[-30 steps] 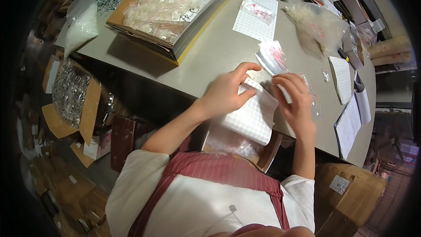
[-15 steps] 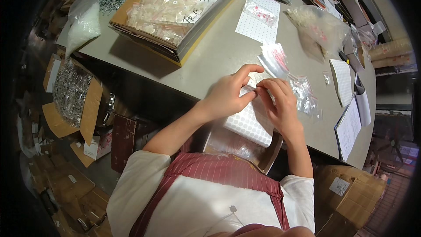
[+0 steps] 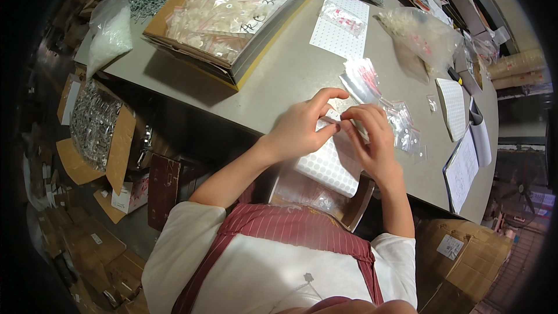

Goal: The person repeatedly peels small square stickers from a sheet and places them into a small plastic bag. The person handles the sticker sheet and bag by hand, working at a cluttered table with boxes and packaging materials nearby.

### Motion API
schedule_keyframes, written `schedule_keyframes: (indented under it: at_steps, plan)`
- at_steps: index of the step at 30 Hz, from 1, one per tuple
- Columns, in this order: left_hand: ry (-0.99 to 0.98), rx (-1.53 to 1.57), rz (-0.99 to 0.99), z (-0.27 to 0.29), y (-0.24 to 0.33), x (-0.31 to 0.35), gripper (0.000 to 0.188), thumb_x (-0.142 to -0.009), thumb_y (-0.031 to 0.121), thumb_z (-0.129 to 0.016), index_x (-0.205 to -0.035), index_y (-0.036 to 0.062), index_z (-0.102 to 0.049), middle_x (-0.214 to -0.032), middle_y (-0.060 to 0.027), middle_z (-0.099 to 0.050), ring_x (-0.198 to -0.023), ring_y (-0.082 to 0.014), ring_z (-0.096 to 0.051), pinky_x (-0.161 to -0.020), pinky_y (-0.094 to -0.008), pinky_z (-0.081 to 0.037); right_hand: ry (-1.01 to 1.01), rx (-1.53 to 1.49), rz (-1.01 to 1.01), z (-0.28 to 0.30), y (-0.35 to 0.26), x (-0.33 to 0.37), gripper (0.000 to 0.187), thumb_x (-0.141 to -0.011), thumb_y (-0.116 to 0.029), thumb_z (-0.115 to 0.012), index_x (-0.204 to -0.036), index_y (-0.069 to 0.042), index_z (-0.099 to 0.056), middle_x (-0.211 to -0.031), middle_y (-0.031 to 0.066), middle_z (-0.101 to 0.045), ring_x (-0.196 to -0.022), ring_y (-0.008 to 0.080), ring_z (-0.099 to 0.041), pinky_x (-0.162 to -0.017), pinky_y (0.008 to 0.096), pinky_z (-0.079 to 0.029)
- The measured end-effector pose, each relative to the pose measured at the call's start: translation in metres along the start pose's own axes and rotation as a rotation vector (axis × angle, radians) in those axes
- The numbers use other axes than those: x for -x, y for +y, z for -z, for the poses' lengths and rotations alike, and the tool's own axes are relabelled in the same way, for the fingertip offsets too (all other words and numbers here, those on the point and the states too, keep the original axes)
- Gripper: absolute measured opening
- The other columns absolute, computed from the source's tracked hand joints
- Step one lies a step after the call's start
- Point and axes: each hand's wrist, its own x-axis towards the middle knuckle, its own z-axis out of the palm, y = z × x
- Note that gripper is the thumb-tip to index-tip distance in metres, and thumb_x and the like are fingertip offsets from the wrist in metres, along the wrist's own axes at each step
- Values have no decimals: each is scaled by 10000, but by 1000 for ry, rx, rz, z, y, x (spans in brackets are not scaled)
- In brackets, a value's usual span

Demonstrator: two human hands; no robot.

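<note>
My left hand (image 3: 299, 128) and my right hand (image 3: 372, 136) meet over the table's near edge, fingers bent and thumbs close together. Both sets of fingertips are pinched, but whatever is between them is too small and too covered to name. Under them lies a white sheet with rows of pale grey round dots (image 3: 328, 168), sloping over the edge toward me. Beyond my fingers rests a stack of small clear zip bags with pink marks (image 3: 361, 77). Several little clear bags holding small white parts (image 3: 402, 128) are spread beside my right hand.
A cardboard box full of small bags (image 3: 221, 14) stands at the far left. Below the dotted sheet is an open container with clear bags (image 3: 308, 191). Right lie a dotted pad (image 3: 452, 107) and a clipboard (image 3: 463, 171); a large clear bag (image 3: 424, 38) sits behind.
My thumbs and fingertips have shifted slightly against each other, and both hands stay in nearly the same place. The things on the table have not moved.
</note>
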Motion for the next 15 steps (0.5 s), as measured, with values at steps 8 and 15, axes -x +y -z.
schedule_keyframes:
  at_steps: [8,15]
  plan:
    - [-5,-26,-85,-1,-3,1,584,-887,16,-721,-1439,78,-543,-1092,-141,-763,-962,-268,-771,-838,-360,-568,-55,-106,-127,-2,8,6,120,-942,-53,-749,-1046,-2,-717,-1003,103,-738,-956,249,-669,-888,357,-504]
    - [10,-2,-98,-3,-5,1,570,-888,31,-732,-1427,65,-552,-1275,-126,-714,-1006,-255,-760,-865,-369,-574,47,-420,-452,2,18,11,109,-995,-123,-708,-1019,-18,-723,-981,51,-747,-937,155,-658,-889,315,-510]
